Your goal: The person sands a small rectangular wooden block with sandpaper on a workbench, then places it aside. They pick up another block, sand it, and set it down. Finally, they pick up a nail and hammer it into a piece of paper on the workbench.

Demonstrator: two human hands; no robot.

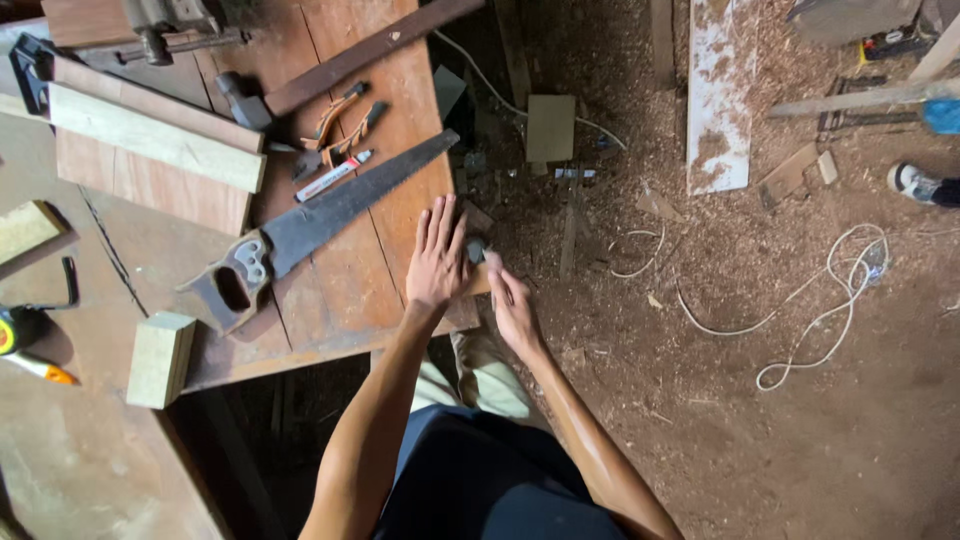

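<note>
My left hand (438, 252) lies flat, fingers together, on the right edge of the brown wooden workbench (345, 290). My right hand (510, 300) sits just off that edge, curled around a small dark object (475, 250) that I cannot identify. A hand saw (320, 215) with a dark handle lies diagonally on the bench, just left of my left hand. My legs and a shoe (490, 375) show below the hands.
On the bench lie wood blocks (160, 358), a plank (150, 135), a hammer (245, 100), a marker (335, 175), pliers (335, 115) and a tape measure (15, 330). The floor is covered in sawdust, with a white cable (830, 290), offcuts and another person's shoe (915, 182).
</note>
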